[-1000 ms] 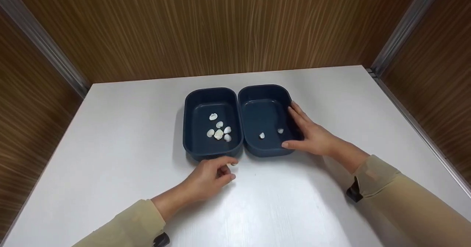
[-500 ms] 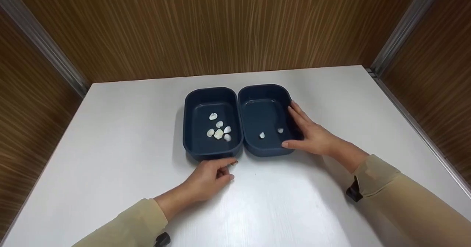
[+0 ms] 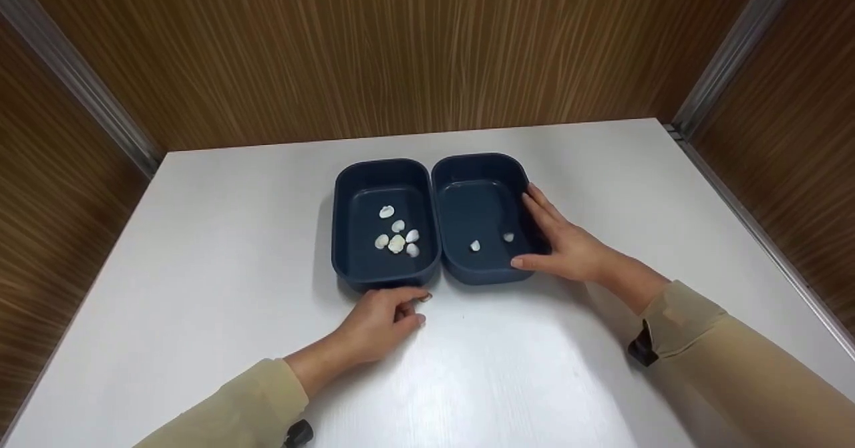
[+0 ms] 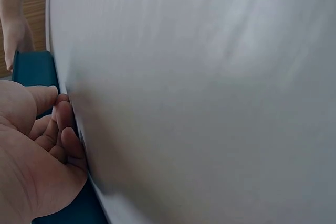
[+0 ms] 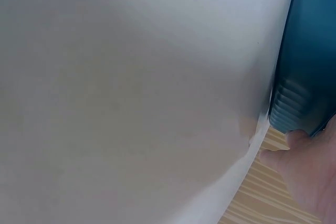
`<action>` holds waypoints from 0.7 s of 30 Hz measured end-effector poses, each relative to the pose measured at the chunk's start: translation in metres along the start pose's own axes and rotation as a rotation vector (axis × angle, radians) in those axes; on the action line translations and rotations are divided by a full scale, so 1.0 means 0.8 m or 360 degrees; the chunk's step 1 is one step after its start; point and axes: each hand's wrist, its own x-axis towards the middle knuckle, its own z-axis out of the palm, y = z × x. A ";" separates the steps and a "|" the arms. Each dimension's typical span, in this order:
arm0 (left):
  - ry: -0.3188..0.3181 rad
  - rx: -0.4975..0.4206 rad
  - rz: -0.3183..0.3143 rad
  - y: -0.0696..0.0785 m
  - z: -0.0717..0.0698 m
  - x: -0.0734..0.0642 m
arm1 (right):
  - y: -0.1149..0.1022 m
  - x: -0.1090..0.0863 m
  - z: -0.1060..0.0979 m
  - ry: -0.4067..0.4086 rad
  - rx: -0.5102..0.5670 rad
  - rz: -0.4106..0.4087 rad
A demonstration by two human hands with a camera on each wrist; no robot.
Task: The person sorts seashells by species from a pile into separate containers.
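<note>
My left hand (image 3: 381, 324) is on the white table just in front of the left dark blue bin (image 3: 387, 281). Its index fingertip touches a small brownish piece (image 3: 426, 297), mostly hidden under the finger; the thumb stands apart below and the other fingers are bent. At the right dark blue bin (image 3: 484, 276), my right hand (image 3: 571, 251) rests against the right wall, fingers fairly straight along the rim and thumb over the near corner. Several white seashells (image 3: 397, 244) lie in the left bin. Two small shells, one a pale shell (image 3: 475, 246), lie in the right bin.
The bins stand side by side on the white table (image 3: 220, 248). Behind rises a wood-grain panel (image 3: 401, 47), with a side panel (image 3: 775, 134) on the right and another on the left.
My left index fingertip has come down slightly, and more of the brownish piece shows under it. The left thumb has drawn back a little. My right hand and both bins have stayed in place.
</note>
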 end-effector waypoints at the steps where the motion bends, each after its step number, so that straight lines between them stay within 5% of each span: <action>1: 0.0008 -0.0005 0.0009 -0.001 0.000 0.000 | 0.000 0.000 0.000 0.0002 0.0001 -0.0003; 10: 0.0045 -0.0087 0.0017 -0.003 0.004 0.000 | 0.001 0.002 0.000 -0.0002 -0.0001 -0.0004; 21: 0.0075 -0.0020 0.0021 -0.001 0.006 0.002 | 0.000 0.001 0.000 -0.0001 0.0006 -0.0003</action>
